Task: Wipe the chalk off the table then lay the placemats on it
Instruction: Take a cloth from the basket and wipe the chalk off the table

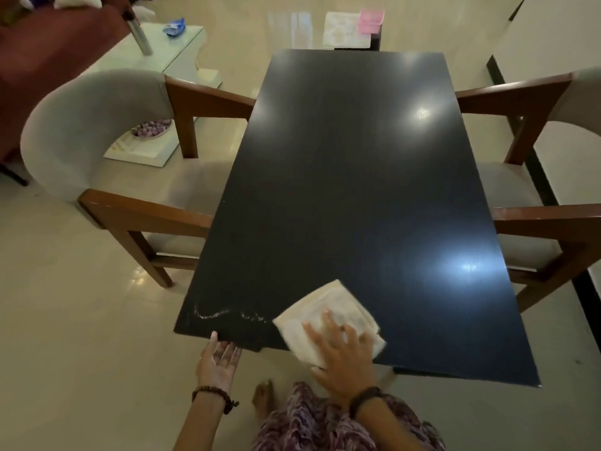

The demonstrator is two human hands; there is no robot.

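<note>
Chalk remains near the bench's left corner; right hand, fingers spread, presses cloth; left hand open at edge; placemats unlaid.

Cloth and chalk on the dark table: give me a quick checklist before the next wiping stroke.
1. Cloth flat under the right hand: ok.
2. Chalk mark gone: not ok, a wavy line remains left of the cloth.
3. Path from cloth to chalk free: ok.
4. Left hand clear of the stroke: ok, open at the table edge below the mark.
5. Placemats ready: ok, lying past the far end.
6. Fainter chalk elsewhere: cannot tell, glare.
</note>
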